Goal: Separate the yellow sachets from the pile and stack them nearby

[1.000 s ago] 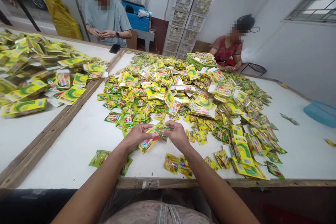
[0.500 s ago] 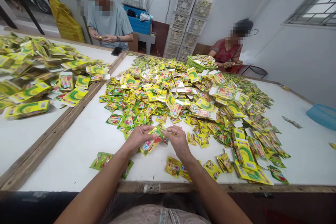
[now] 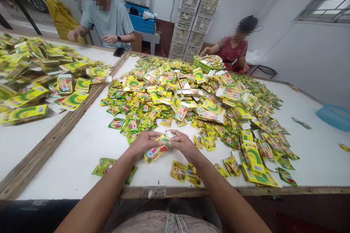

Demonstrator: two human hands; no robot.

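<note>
Both my hands are closed on a small yellow-and-green carton [image 3: 156, 153] with fruit pictures, held tilted just above the white table. My left hand [image 3: 143, 145] grips its upper left side. At the other end, my right hand [image 3: 185, 146] has its fingers beside a raised white flap [image 3: 169, 134]. The carton's inside is hidden from me. Green sachets [image 3: 103, 167] lie partly behind my left forearm, and yellow sachets [image 3: 179, 171] rest left of my right forearm. Just beyond my hands spreads a heap of green sachets [image 3: 133, 124] and cartons [image 3: 180, 111].
Flattened-looking and filled cartons [image 3: 254, 158] lie at right. A wooden strip [image 3: 57, 136] divides the table from another carton pile [image 3: 27, 113]. A green basket [image 3: 203, 66] stands at the back; a blue basket [image 3: 335, 116] sits far right. Two people [image 3: 109, 22] work across the table.
The green sachet at the carton's end is out of sight, and a white flap shows there now. My hands stayed nearly in place. Both people across the table have moved their hands apart.
</note>
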